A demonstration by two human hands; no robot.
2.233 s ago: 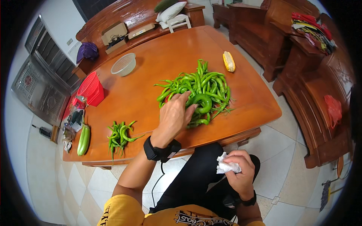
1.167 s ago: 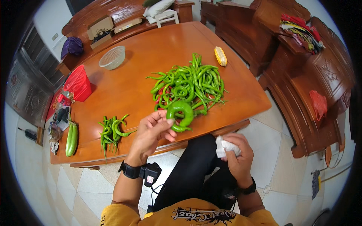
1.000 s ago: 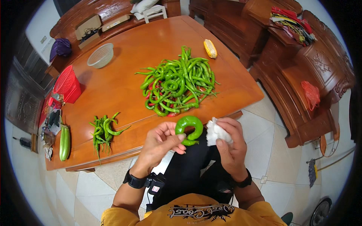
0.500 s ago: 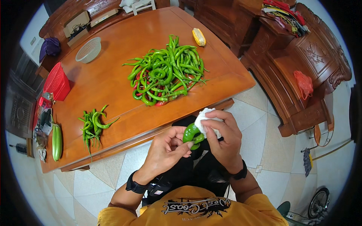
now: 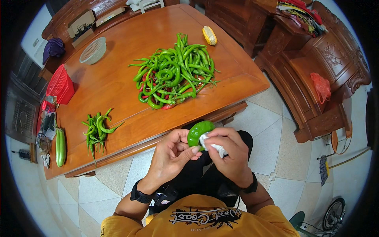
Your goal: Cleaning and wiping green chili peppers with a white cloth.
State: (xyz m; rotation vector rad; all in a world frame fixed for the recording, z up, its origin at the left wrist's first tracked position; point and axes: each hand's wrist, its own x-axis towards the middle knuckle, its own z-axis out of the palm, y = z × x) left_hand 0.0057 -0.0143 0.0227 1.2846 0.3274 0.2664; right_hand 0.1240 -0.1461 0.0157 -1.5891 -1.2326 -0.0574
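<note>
Over my lap, just off the table's near edge, my left hand (image 5: 172, 153) pinches a curled green chili pepper (image 5: 199, 131) between thumb and fingers. A crumpled white cloth (image 5: 215, 147), perhaps tissue, is gripped in my right hand (image 5: 231, 152) and pressed against the inner side of the pepper's curve. Part of the pepper is hidden by my fingers and the white wad. Beyond my hands, a large pile of green chili peppers (image 5: 173, 73) with some red ones underneath lies on the wooden table (image 5: 130, 94). A smaller bunch of green peppers (image 5: 96, 130) lies at the left.
On the table stand a pale oval basket (image 5: 93, 51) and a red basket (image 5: 60, 86). A corn cob (image 5: 209, 35) lies at the far right, a long green gourd (image 5: 60, 147) at the left edge. A carved wooden bench (image 5: 304, 71) bearing a red plastic bag (image 5: 320, 87) is to the right.
The white cloth has moved down from the pepper's upper right side to its inner curve. The pepper has turned and risen slightly, showing more of its arc. My left hand keeps its hold.
</note>
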